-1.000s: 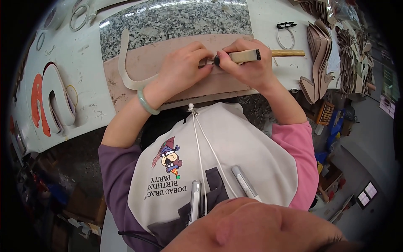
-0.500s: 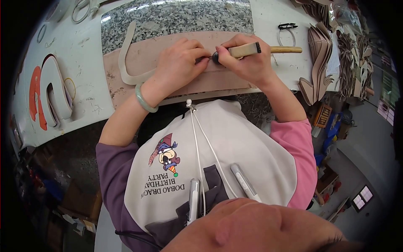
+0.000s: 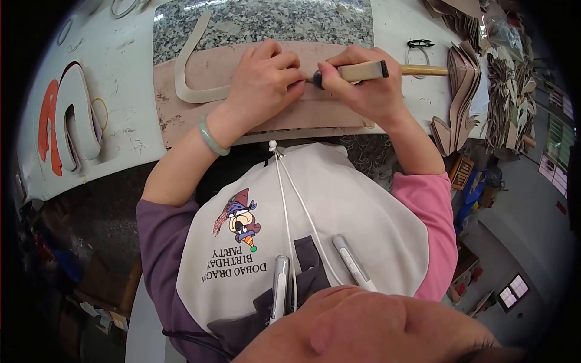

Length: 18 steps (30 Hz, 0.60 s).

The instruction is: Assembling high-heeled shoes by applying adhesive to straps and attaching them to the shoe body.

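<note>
Both hands meet over the tan leather sheet (image 3: 200,115): the left hand (image 3: 266,81) presses flat, the right hand (image 3: 363,91) grips a wooden-handled brush (image 3: 369,71) lying horizontally, tip pointing left.

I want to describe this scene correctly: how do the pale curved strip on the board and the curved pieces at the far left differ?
The pale curved strip lies alone on the brown board; the curved pieces lie nested on the white table. The strip is cream throughout; the pieces include an orange one. The strip reaches the left hand; the pieces lie untouched. Both are bent bands.

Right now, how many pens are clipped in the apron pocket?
2. One silver pen sits left of the white cord; the other pen sits to its right, tilted. More may be hidden inside the pocket.
</note>
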{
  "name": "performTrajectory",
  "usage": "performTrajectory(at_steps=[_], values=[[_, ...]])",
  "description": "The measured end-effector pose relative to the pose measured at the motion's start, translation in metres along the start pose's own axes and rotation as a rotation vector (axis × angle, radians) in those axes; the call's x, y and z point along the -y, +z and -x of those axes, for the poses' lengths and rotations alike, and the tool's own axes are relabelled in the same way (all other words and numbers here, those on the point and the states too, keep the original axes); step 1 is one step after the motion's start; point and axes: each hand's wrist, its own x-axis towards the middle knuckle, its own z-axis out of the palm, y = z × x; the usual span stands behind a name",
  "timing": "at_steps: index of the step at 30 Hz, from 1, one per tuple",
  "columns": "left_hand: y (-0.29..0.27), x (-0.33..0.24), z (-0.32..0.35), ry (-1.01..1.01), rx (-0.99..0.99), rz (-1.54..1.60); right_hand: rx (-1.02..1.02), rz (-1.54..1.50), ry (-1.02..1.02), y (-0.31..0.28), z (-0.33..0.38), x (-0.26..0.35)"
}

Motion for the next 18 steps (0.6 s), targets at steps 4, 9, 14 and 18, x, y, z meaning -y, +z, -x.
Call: performTrajectory(at_steps=[4,9,14,18], values=[[-0.004,-0.002,-0.002,0.035,-0.022,-0.045,-0.031,0.014,-0.033,0.007,0.001,-0.007],[-0.008,-0.003,-0.001,0.034,-0.021,-0.070,-0.046,0.025,-0.003,0.011,0.005,-0.011],[-0.002,0.001,0.002,-0.028,-0.016,0.007,-0.064,-0.024,-0.012,0.004,-0.002,-0.002],[0.002,0.004,0.005,-0.052,-0.038,0.055,-0.052,-0.037,-0.005,0.002,-0.004,-0.001]])
